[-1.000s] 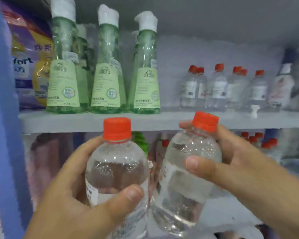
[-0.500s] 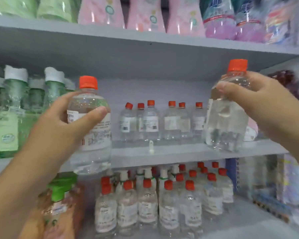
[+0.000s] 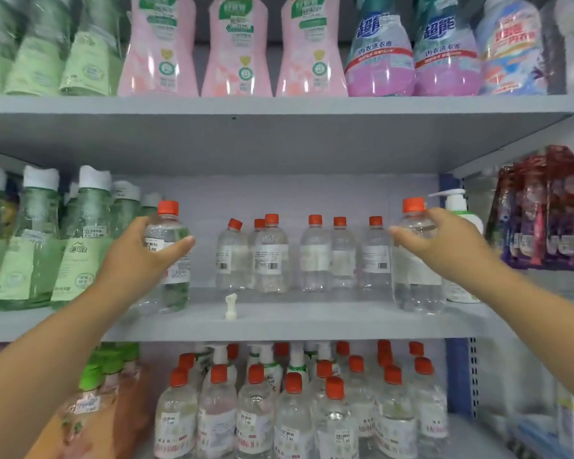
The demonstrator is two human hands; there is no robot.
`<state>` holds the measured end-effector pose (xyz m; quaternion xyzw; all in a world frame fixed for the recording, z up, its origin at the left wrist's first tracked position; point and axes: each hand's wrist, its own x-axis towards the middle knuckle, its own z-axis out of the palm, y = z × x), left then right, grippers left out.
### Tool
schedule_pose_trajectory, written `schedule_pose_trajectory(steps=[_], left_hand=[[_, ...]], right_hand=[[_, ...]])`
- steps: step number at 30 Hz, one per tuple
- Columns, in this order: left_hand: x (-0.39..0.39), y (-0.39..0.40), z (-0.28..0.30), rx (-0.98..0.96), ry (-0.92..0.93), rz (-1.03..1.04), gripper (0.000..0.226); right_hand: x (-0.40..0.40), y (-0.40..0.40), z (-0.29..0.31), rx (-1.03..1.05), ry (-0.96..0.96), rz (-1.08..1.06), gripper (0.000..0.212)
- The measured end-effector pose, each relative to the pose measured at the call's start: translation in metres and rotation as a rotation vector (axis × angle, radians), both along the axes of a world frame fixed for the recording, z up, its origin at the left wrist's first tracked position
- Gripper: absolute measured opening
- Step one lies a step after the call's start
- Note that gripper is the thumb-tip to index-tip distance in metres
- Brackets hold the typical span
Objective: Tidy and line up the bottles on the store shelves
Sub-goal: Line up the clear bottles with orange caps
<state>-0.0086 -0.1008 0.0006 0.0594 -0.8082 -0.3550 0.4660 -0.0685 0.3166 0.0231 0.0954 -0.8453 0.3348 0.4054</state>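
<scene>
My left hand (image 3: 136, 256) grips a clear bottle with a red cap (image 3: 169, 226), which stands on the middle shelf (image 3: 279, 323) at the left end of the clear-bottle group. At the right end my right hand (image 3: 444, 246) holds another clear red-capped bottle (image 3: 415, 289), its base on the same shelf. Between them, further back, stands a row of several clear red-capped bottles (image 3: 315, 256); the leftmost one (image 3: 231, 256) leans.
Tall green bottles (image 3: 80, 240) fill the shelf's left side, and a white pump bottle (image 3: 458, 207) stands behind my right hand. A small white pump nozzle (image 3: 231, 306) lies at the shelf front. Pink bottles (image 3: 236, 51) sit above; more red-capped bottles (image 3: 295, 405) crowd the lower shelf.
Both hands moved the two bottles apart and forward, from held in the air down onto the middle shelf at either end of the row. The view rose to the middle shelf.
</scene>
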Motion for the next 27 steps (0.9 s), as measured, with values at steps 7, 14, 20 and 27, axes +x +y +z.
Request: schedule_pose_trajectory(steps=[7,14,20,27], left_hand=[[-0.009,-0.016,0.009,-0.246,-0.187,0.184,0.086],[-0.028,-0.037,0.032,-0.519,-0.429,0.331,0.113],[-0.035,0.019,0.061,-0.609,0.264,0.065,0.010],[-0.116,0.045,0.118,-0.605,-0.329,-0.066,0.038]], right_hand=[[-0.020,0.001,0.001,0.223,0.002,-0.175,0.071],[-0.033,-0.014,0.000,0.265,-0.075,-0.195,0.072],[-0.040,-0.032,0.011,0.259,-0.070,-0.307,0.083],[-0.012,-0.124,0.056,0.240,0.062,0.043,0.042]])
